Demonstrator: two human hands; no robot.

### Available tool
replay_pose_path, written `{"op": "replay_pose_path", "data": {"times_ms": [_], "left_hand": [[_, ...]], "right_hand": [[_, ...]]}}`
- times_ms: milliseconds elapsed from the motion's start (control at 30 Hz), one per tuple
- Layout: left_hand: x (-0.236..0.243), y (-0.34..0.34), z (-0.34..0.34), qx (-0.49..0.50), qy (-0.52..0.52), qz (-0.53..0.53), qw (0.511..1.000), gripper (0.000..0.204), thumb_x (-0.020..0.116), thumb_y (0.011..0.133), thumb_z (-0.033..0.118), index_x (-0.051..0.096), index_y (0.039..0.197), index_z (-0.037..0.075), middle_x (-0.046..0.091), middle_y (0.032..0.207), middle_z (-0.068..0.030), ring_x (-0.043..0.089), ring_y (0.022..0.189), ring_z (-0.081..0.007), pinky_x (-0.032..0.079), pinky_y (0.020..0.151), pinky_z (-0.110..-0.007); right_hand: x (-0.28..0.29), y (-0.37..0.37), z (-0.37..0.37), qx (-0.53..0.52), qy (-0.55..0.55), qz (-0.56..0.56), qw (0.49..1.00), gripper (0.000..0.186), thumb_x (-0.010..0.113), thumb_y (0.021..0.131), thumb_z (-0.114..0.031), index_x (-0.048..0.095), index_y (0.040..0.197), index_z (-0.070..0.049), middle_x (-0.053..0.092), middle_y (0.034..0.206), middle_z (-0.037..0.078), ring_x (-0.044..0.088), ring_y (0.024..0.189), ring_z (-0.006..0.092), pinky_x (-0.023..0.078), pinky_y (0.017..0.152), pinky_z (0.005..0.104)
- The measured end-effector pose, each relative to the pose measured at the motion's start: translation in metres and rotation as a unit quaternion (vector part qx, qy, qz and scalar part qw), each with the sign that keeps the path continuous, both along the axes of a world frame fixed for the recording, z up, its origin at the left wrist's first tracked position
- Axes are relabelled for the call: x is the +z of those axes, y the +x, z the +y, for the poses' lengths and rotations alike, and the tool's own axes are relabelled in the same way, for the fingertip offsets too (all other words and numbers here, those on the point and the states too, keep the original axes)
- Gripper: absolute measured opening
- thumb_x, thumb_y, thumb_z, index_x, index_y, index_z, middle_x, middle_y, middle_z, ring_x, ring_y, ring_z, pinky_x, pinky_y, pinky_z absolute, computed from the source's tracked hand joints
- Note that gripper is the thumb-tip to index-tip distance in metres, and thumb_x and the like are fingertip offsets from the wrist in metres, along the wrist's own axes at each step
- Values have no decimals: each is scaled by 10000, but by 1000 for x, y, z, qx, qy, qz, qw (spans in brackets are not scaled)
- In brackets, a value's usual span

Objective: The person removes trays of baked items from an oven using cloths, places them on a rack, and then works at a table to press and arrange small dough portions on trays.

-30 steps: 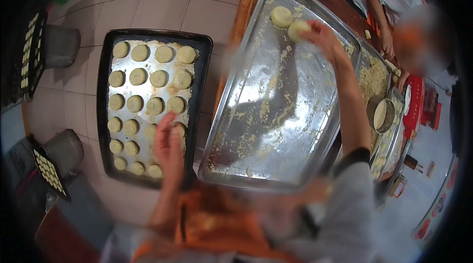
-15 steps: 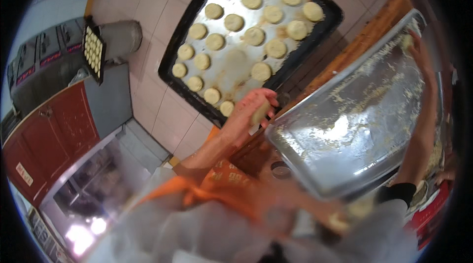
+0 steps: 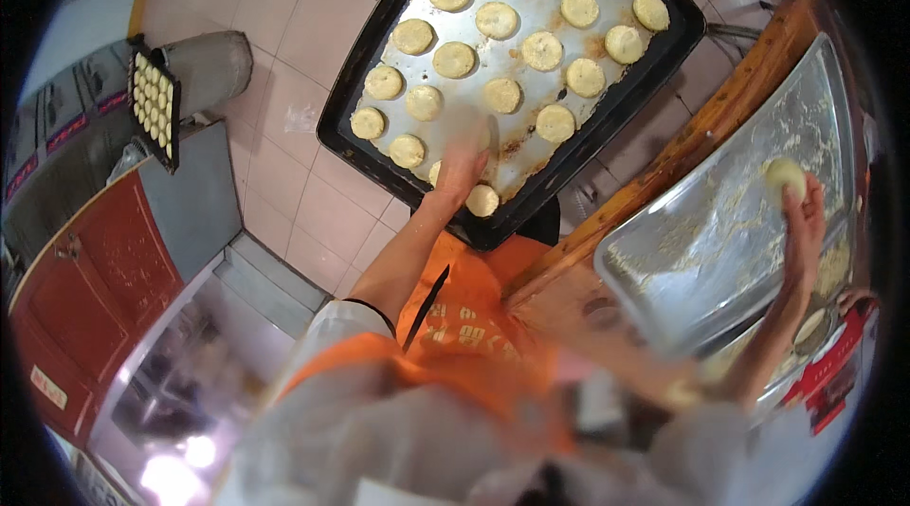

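Motion blurs my left hand (image 3: 463, 165) at the black-rimmed baking tray (image 3: 337, 113); a pale smear at its fingertips hides whether it grips anything. Several flat, round pale-yellow dough pieces (image 3: 496, 20) lie in rows on that tray. At the right, my right hand (image 3: 802, 222) has its fingers wrapped round a pale dough round (image 3: 786, 174), above a large steel tray (image 3: 654, 250) smeared with crumbs.
A wooden table edge (image 3: 730, 80) runs between the trays. At left, a smaller dark tray of dough pieces (image 3: 152, 103) stands beside a red-brown cabinet (image 3: 104, 307) over pink floor tiles (image 3: 294, 32). Another person's hand (image 3: 858, 302) shows at the far right near red packaging (image 3: 825, 378).
The view has swung toward the baking tray. My left hand, holding a dough piece half a second ago, has moved up onto that tray. My right hand has come lower over the steel tray.
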State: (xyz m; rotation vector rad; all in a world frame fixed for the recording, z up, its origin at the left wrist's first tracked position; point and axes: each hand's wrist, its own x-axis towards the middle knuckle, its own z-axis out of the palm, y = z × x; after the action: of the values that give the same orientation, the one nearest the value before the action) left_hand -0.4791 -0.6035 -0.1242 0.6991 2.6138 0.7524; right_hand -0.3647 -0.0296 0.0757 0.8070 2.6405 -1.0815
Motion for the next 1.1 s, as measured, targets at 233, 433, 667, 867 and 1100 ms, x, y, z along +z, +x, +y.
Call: {"op": "replay_pose_path", "data": {"times_ms": [233,433,667,867,1100], "left_hand": [[-6,-26,-15,-137,15,5,991,635,611,702,77,376,1292,62,365,1325,-199,360,1202,-396,290,1019,-448],[82,-47,-67,-74,81,-69,992,560,627,690,60,443,1218,33,414,1287,-189,353,1216,-377,269,1032,-443],[79,-70,-169,26,55,-12,998,476,579,775,63,432,1227,25,383,1311,-208,330,1237,-371,260,1042,-435],[54,-119,-191,110,-8,23,994,461,572,794,110,426,1211,-22,446,1224,-231,408,1160,-365,330,980,-438],[92,-165,-154,105,-149,-131,975,316,554,789,182,553,1033,-18,577,985,-204,530,964,-346,412,853,-429]], "right_hand": [[13,-6,-385,-124,-301,-20,945,342,644,787,-25,459,1073,-61,527,997,27,526,925,126,441,815,255],[-138,-17,-475,-163,96,18,982,322,602,822,-63,479,1114,-6,526,1136,171,514,1034,295,411,881,333],[-145,-11,-503,-133,58,34,989,338,541,840,-24,460,1166,13,460,1230,205,437,1142,352,353,961,394],[-156,-11,-479,-193,50,-8,980,407,540,841,-77,425,1222,12,467,1219,219,430,1155,344,339,968,402],[-229,55,-427,-410,-15,76,909,393,625,810,-144,465,1129,19,527,970,112,500,894,194,429,780,298]]}}
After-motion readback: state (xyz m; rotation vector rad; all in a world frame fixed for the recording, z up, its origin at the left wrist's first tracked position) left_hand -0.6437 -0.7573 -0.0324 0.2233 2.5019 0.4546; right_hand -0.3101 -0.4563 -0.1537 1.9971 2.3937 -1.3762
